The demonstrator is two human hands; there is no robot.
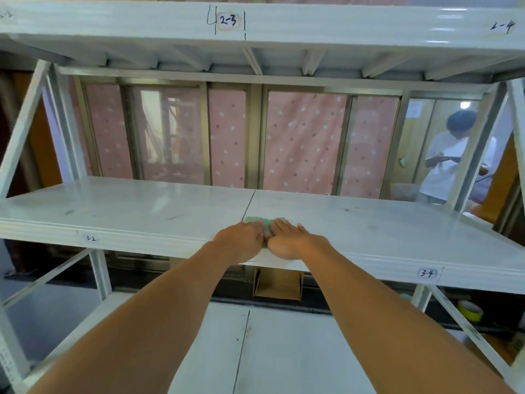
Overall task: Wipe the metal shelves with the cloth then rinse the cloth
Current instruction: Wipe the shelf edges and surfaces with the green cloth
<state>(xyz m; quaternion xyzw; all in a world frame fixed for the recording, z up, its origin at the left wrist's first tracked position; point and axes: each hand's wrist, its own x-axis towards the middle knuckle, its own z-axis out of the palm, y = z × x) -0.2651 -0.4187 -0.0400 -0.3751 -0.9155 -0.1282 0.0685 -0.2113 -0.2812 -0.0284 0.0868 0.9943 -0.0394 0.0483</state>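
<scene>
A green cloth (265, 223) lies flat on the white metal middle shelf (127, 211), near its front edge at the seam between two panels. My left hand (241, 237) and my right hand (289, 240) both press down on the cloth side by side, fingers flat and pointing away from me. Most of the cloth is hidden under my hands; only its far edge shows. The upper shelf (341, 24) runs overhead and the lower shelf (284, 351) lies under my forearms.
White slanted braces (25, 129) and uprights frame both ends of the rack. A cardboard box (278, 282) and a yellow tape roll (470, 311) sit behind the lower shelf. Behind the rack are windows with a pink curtain (301, 143); a person in white (449, 157) stands at right.
</scene>
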